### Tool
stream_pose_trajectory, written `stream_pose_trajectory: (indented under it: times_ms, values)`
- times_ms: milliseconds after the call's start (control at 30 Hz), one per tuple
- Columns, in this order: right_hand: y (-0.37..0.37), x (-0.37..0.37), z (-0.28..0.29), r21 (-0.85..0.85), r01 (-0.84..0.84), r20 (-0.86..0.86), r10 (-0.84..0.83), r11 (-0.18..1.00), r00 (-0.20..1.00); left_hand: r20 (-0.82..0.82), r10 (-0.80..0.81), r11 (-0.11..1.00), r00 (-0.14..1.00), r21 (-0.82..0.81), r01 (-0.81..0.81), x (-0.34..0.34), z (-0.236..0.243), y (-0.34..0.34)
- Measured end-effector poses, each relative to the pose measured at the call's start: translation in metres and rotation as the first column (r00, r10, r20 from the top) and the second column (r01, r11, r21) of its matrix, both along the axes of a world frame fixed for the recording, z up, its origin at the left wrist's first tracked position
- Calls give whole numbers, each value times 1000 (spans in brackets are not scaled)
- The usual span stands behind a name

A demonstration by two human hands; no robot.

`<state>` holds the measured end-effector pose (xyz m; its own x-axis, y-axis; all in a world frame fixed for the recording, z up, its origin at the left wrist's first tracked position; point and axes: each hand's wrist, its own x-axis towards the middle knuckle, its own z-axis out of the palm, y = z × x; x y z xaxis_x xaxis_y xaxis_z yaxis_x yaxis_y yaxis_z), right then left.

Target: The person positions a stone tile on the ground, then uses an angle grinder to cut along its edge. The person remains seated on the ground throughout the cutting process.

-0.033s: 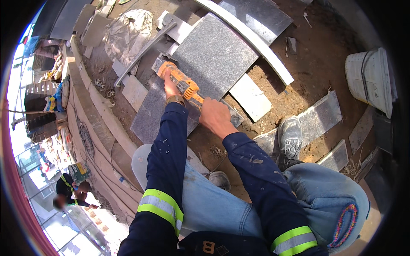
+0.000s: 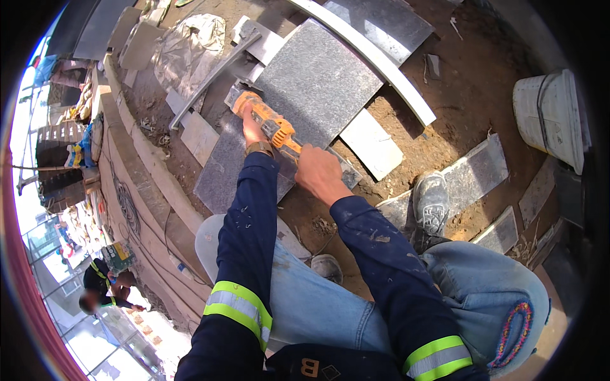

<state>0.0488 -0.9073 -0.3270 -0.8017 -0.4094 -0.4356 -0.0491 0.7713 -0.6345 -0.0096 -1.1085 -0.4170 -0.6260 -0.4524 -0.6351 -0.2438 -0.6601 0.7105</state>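
Note:
An orange angle grinder (image 2: 277, 129) lies slantwise across a grey speckled stone slab (image 2: 321, 76), its guarded head toward the slab's upper left edge. My left hand (image 2: 253, 130), with a watch at the wrist, is closed around the front of its body. Farther back, my right hand (image 2: 321, 173) wraps round the rear handle. The disc is mostly hidden by the guard and the tool's head. Part of the slab lies in shadow, and its lower left portion reaches beneath my left forearm.
A long pale straightedge (image 2: 381, 66) crosses the slab's far side. A narrow metal bar (image 2: 216, 79) lies to the left. One shoe (image 2: 431, 202) rests on a stone strip (image 2: 476, 166). A white bucket (image 2: 549, 120) stands at right; a co-worker (image 2: 109, 286) crouches at far left.

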Motion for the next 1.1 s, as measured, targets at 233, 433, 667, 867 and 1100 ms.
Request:
stream_pose_trajectory:
  times_ms: [233,433,667,867,1100]
  values:
    - [1,1,-5,-65,14,-17,-16,998,1000,2,-22,999,1000,-25,22,-1,9,5]
    - [-1,-3,-2,-63,9,-13,-10,998,1000,-4,-37,999,999,-32,37,-3,12,4]
    - [-5,-5,-6,-62,15,-19,-16,998,1000,39,-17,1000,999,5,17,-6,17,5]
    - [-7,-8,-7,-68,4,-33,-6,998,999,22,-19,1000,1000,-7,19,-8,21,6]
    - [-8,-9,-2,-51,-3,-11,2,999,1000,-12,-11,1000,1000,8,11,-6,11,-3]
